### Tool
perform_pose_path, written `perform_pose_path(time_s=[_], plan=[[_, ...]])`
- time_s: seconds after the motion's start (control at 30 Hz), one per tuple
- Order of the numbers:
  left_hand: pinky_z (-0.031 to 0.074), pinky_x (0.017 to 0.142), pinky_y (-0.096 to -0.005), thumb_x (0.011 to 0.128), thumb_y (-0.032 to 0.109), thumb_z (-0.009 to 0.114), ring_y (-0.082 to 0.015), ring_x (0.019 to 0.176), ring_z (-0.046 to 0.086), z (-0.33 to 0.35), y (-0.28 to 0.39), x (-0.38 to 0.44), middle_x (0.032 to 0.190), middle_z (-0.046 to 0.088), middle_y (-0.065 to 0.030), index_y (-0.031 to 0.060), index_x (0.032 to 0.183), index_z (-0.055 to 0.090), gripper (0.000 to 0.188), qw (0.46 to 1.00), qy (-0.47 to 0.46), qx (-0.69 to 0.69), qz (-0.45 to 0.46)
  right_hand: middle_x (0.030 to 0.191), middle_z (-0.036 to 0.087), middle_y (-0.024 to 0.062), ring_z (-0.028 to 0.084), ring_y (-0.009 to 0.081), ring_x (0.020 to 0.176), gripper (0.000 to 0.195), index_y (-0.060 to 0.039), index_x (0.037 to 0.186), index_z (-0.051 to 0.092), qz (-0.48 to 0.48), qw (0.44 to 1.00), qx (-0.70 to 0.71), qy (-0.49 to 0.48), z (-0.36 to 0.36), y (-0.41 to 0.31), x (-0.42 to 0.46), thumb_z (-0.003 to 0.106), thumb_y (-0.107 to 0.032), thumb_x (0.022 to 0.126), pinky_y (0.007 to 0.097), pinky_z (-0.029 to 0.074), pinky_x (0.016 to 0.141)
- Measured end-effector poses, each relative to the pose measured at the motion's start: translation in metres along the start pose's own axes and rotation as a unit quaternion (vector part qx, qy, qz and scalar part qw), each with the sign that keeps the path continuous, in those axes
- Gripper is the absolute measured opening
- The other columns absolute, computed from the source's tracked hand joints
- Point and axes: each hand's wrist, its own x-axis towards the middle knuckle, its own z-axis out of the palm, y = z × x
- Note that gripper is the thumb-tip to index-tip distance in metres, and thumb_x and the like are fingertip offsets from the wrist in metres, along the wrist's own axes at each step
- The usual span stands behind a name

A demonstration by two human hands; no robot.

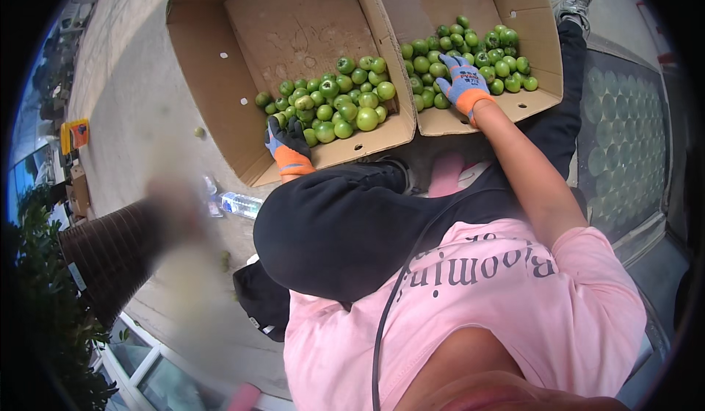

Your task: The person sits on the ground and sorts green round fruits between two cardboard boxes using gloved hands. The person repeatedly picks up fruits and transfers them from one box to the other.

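Observation:
Two open cardboard boxes stand side by side before me, the left box [217, 64] and the right box [531, 20]. Green tomatoes [346, 111] lie heaped in the near part of the left one. More green tomatoes [502, 69] fill the near part of the other. My left hand [289, 141], in a blue, black and orange work glove, reaches into the near left corner beside the tomatoes, its fingers apart. My right hand [465, 83], gloved alike, lies back up over the right heap. One tomato shows between its thumb and fingers; its palm is hidden.
Clear plastic bottles [239, 204] lie on the concrete floor left of my bent knee. A loose green fruit [199, 131] sits beyond them. Farther left are a brown ribbed container [110, 257] and a leafy plant [41, 295]. A dark mat with round marks [622, 135] is at right.

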Motion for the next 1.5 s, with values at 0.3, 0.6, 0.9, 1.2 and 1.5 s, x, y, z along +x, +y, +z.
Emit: perform_pose_path(time_s=[0.3,0.6,0.9,1.2,1.5], plan=[[0.051,0.080,-0.0346,0.093,0.037,0.061,-0.0266,0.105,0.059,0.000,0.007,-0.003,0.124,0.054,-0.0089,0.0173,0.130,0.045,0.045,0.997,0.009,-0.061,-0.045,0.153,0.032,0.0150,0.044,0.0346,0.131,0.045,-0.0172,0.128,0.057,-0.050,0.990,-0.063,-0.112,0.003,-0.011,0.012,0.059,-0.038,0.089,0.0445,0.039,0.107],[0.047,0.095,-0.0352,0.101,0.038,0.047,-0.0245,0.115,0.056,0.045,0.050,-0.033,0.133,0.053,-0.0125,0.0113,0.140,0.044,0.048,0.953,-0.227,-0.041,-0.196,0.152,0.031,0.0185,0.041,0.0356,0.134,0.056,-0.0122,0.135,0.053,0.005,0.998,0.034,-0.049,0.015,0.016,0.017,0.059,-0.043,0.088,0.0412,0.037,0.109],[0.050,0.081,-0.0298,0.099,0.049,0.048,-0.0186,0.099,0.063,0.046,0.067,-0.048,0.125,0.060,-0.0100,0.0101,0.132,0.053,0.051,0.916,-0.342,-0.039,-0.207,0.138,0.047,0.0204,0.056,0.0343,0.114,0.033,-0.0168,0.114,0.066,-0.310,0.890,0.183,0.281,-0.067,-0.110,-0.053,0.071,-0.028,0.084,0.0436,0.045,0.094],[0.044,0.061,-0.0207,0.099,0.043,0.050,-0.0118,0.081,0.059,0.043,0.068,-0.052,0.105,0.063,-0.0041,0.0064,0.124,0.056,0.046,0.927,-0.341,-0.007,-0.155,0.130,0.054,0.0172,0.057,0.0348,0.112,0.029,-0.0155,0.110,0.064,-0.352,0.879,0.249,0.204,-0.055,-0.110,-0.062,0.068,-0.030,0.085,0.0440,0.045,0.095],[0.052,0.081,-0.0339,0.092,0.030,0.063,-0.0242,0.108,0.058,-0.030,-0.017,0.011,0.125,0.054,-0.0082,0.0119,0.130,0.048,0.044,0.930,-0.017,0.295,0.218,0.143,0.043,0.0156,0.045,0.0333,0.130,0.053,-0.0197,0.138,0.050,-0.019,0.996,0.013,0.088,-0.051,0.054,0.051,0.056,-0.045,0.091,0.0422,0.038,0.108]])
